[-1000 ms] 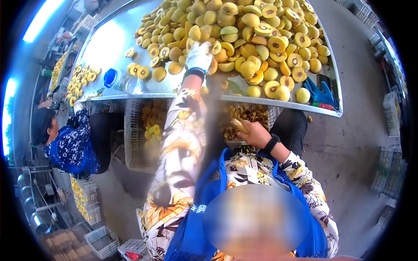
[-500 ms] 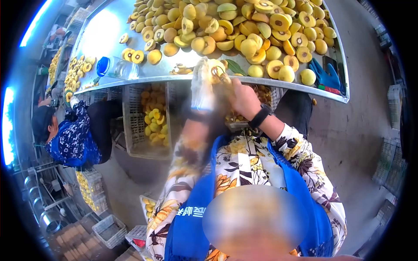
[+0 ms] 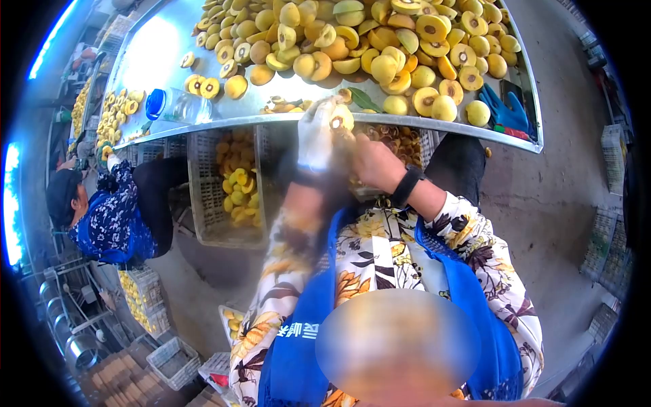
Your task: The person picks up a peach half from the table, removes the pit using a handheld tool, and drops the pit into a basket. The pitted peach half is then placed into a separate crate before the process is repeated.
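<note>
My left hand (image 3: 317, 136), in a white glove, is closed around a yellow peach half (image 3: 343, 117) at the near edge of the metal table (image 3: 271, 121). The cut face of this half shows brown at its middle. Just to the right and slightly lower, my bare right hand (image 3: 380, 163) is curled close against the fruit. What its fingers grip is blurred and mostly hidden. Beyond both hands lies a big heap of peach halves (image 3: 319, 41), many with the pit still in them. A few cut pieces (image 3: 285, 105) and a green leaf (image 3: 365, 100) rest near my left hand.
Under the table stand a crate (image 3: 227, 239) of peach halves and another container of brown-looking pieces (image 3: 400, 139). A plastic bottle (image 3: 183, 107) lies at left, a blue glove (image 3: 505, 112) at right. Another person (image 3: 119, 217) sits further left beside more fruit.
Both hands have come down slightly toward me, the right one more, off the table's edge. The peach half stays in my left hand; the curved tip seen by my right fingers is now hidden.
</note>
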A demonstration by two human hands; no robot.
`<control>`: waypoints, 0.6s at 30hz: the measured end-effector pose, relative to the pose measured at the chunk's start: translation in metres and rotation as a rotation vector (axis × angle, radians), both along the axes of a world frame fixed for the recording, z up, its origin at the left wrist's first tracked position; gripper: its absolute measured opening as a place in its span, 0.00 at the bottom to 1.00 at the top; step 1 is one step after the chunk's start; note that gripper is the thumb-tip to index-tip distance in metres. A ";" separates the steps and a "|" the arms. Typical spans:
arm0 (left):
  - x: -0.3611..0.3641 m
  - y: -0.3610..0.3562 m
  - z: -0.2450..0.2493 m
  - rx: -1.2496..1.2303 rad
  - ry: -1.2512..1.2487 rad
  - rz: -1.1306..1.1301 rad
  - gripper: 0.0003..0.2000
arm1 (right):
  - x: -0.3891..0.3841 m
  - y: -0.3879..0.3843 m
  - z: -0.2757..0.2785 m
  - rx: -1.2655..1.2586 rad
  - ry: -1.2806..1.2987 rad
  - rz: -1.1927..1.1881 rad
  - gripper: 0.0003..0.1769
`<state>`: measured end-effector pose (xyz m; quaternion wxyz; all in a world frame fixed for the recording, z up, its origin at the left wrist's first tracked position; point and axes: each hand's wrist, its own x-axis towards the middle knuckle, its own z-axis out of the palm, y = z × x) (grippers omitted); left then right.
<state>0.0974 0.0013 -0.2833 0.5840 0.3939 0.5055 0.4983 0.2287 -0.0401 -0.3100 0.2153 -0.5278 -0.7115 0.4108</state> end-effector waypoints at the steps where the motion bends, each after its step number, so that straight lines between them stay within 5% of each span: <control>1: -0.005 0.000 -0.003 0.121 0.156 -0.060 0.14 | 0.002 0.000 0.003 0.022 -0.010 0.048 0.10; 3: -0.016 0.009 -0.025 0.231 0.332 -0.153 0.15 | 0.002 -0.001 0.010 0.000 0.006 0.056 0.11; 4: -0.014 0.003 -0.009 0.411 0.623 -0.152 0.15 | 0.000 -0.001 0.014 -0.044 0.032 0.013 0.12; 7: 0.001 -0.003 0.009 -0.138 -0.294 0.176 0.13 | -0.009 -0.008 0.003 0.060 0.244 -0.072 0.12; 8: 0.010 -0.007 0.007 -0.030 -0.181 0.293 0.14 | -0.012 -0.010 -0.001 0.135 0.336 -0.095 0.12; 10: -0.009 0.009 -0.050 0.035 -0.156 0.178 0.14 | -0.010 -0.010 0.007 -0.208 0.454 -0.044 0.10; 14: -0.007 0.007 -0.025 -0.236 -0.383 -0.005 0.14 | -0.009 -0.015 0.027 -0.697 0.694 -0.097 0.08; 18: -0.002 0.007 -0.035 -0.256 -0.496 0.016 0.14 | -0.006 -0.016 0.035 -0.766 0.708 -0.096 0.06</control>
